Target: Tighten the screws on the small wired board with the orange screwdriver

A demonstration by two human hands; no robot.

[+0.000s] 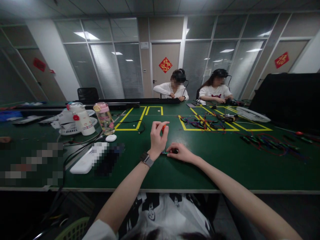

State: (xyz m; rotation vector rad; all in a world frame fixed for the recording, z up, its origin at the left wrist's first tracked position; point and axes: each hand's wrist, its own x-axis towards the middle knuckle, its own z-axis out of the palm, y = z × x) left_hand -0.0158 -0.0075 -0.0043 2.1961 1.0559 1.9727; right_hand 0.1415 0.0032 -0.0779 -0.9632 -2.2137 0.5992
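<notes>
My left hand (pixel 157 140) is raised over the table with its fingers closed around a small screwdriver (pixel 164 128). The screwdriver stands upright; its red-orange handle shows between the fingers, and a thin shaft points down. Below it, a small green circuit board (pixel 165 153) lies at the tabletop. My right hand (pixel 182 153) rests on the table, thumb and fingers pinching the right end of that board, which they partly hide. Whether the screwdriver's tip touches the board I cannot tell.
Wired circuit boards (pixel 200 123) lie tangled on yellow tape marks, with another bundle (pixel 267 143) further right. At left stand a white bottle (pixel 83 120), a pink-lidded bottle (pixel 104 118) and a white slab-shaped object (pixel 83 163). Two co-workers (pixel 172 89) sit across the table.
</notes>
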